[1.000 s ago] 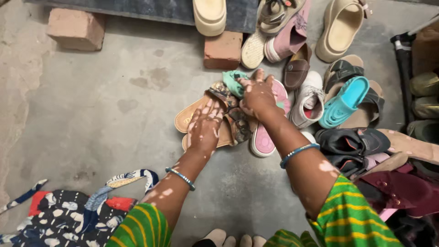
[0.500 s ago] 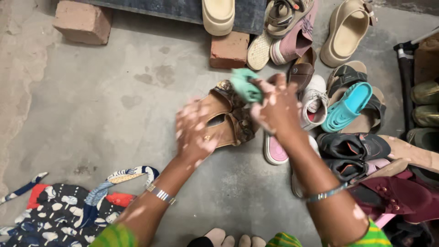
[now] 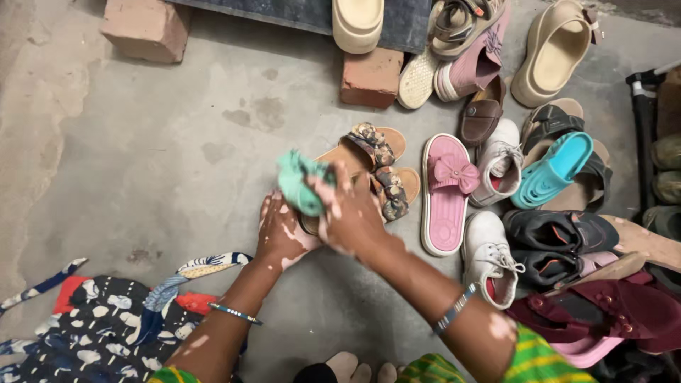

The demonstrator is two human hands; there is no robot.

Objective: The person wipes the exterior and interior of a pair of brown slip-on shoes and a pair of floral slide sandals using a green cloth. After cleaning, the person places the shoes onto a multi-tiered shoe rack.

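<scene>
Green cloth is clenched in the right hand; the left hand grips the tan sandals' heel end.

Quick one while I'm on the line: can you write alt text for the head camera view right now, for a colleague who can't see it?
The right hand presses a green cloth at the heel end of a pair of tan sandals on a concrete floor, and the left hand rests beside it. A pink slipper and a heap of shoes lie to the right, bricks beyond.
</scene>
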